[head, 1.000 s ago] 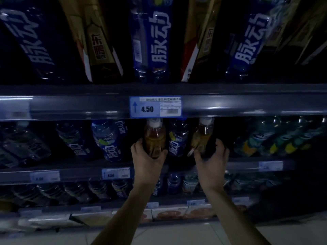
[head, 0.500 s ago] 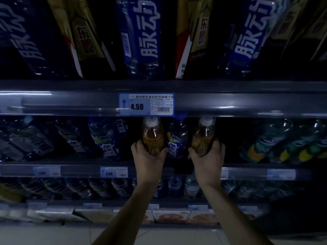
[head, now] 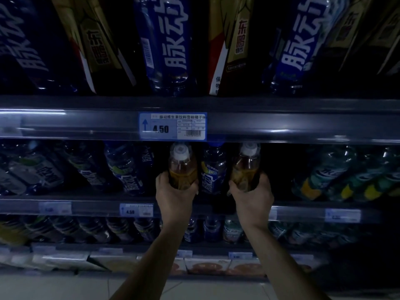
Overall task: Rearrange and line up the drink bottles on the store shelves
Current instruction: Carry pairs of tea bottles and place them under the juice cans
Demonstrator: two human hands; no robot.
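On the middle shelf point(head: 86, 201) two amber drink bottles with white caps stand upright. My left hand point(head: 174, 197) grips the left amber bottle point(head: 181, 167) around its lower body. My right hand point(head: 253, 198) grips the right amber bottle point(head: 246, 167) the same way. A blue-labelled bottle point(head: 213, 169) stands between the two, untouched. More blue-labelled bottles point(head: 125, 169) stand to the left of my left hand, and green and yellow bottles point(head: 331, 176) stand to the right. A dark gap lies just right of the right amber bottle.
The upper shelf edge point(head: 281, 126) with a 4.50 price tag point(head: 173, 126) sits right above the bottle caps. Tall blue and gold bottles point(head: 166, 44) fill the top shelf. Lower shelves hold more bottles point(head: 212, 228) and flat packages point(head: 207, 265). The light is dim.
My right hand has closed around the right amber bottle, which it only touched before. Both amber bottles now stand more upright and closer to the shelf front. The view has moved nearer.
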